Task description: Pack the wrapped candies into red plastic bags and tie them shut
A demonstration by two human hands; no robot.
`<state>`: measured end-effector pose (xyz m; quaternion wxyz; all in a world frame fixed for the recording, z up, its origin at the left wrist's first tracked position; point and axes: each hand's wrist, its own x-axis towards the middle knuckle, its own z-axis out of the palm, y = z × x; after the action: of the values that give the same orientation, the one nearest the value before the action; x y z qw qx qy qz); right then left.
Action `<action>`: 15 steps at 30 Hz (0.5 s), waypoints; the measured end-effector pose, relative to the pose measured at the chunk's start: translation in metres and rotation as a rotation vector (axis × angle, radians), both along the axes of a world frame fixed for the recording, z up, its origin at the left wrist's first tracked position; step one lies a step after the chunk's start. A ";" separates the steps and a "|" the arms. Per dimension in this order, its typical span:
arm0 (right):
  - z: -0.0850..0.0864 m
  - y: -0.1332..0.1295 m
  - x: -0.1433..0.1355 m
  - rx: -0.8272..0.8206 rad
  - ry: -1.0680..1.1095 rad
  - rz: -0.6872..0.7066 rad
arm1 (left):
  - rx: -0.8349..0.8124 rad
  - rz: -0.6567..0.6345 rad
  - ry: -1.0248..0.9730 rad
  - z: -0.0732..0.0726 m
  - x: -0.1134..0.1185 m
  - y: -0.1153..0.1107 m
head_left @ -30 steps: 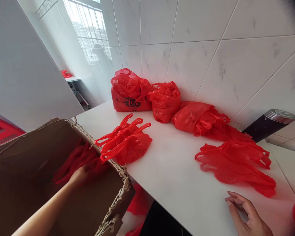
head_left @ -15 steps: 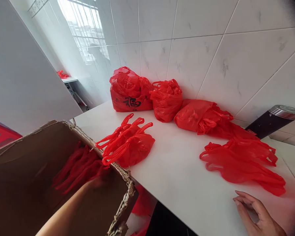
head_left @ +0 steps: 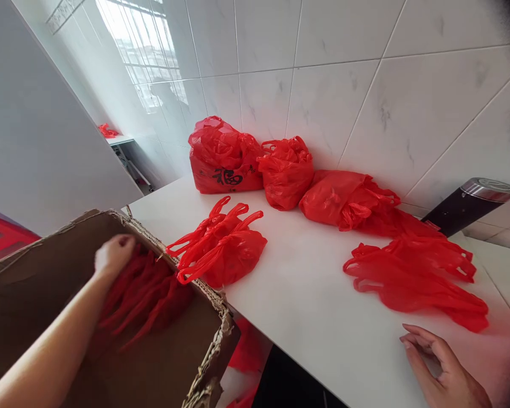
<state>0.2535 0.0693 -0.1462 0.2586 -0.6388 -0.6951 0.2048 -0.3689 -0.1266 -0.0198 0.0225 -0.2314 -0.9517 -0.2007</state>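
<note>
Inside the cardboard box (head_left: 46, 249), my left hand (head_left: 114, 254) is closed beside a heap of red plastic bags (head_left: 148, 303). Its fingertips are partly hidden, and I cannot tell what they hold. My right hand (head_left: 446, 362) is at the table's front right, with curved fingers, a gap to the thumb and nothing between them. Just beyond it lies a flattened red plastic bag (head_left: 416, 277). A filled red bag (head_left: 238, 255) with knotted handles sits by the box, its loops reaching over the torn rim.
Along the tiled wall, on the white table (head_left: 297, 317), stand a red bag with black lettering (head_left: 225, 164), a tied red bag (head_left: 287, 175) and a red bag lying on its side (head_left: 340, 198). A dark flask (head_left: 467, 207) leans at the right. More red plastic (head_left: 246, 345) shows below the table edge.
My left hand has moved from the box's near right side to the far left end of the red bags inside. My right hand has hardly moved.
</note>
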 end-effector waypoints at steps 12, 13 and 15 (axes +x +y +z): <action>0.008 -0.002 -0.008 0.049 0.062 0.040 | 0.015 -0.368 -0.317 -0.003 0.042 0.142; 0.008 -0.003 -0.008 0.051 0.061 0.047 | 0.047 -0.368 -0.361 -0.002 0.043 0.142; 0.009 -0.004 -0.008 0.053 0.059 0.053 | 0.149 -0.372 -0.442 0.009 0.040 0.131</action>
<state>0.2453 0.0651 -0.1377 0.2900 -0.6067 -0.7092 0.2118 -0.3285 0.0044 -0.0111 -0.2056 -0.3504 -0.8573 -0.3161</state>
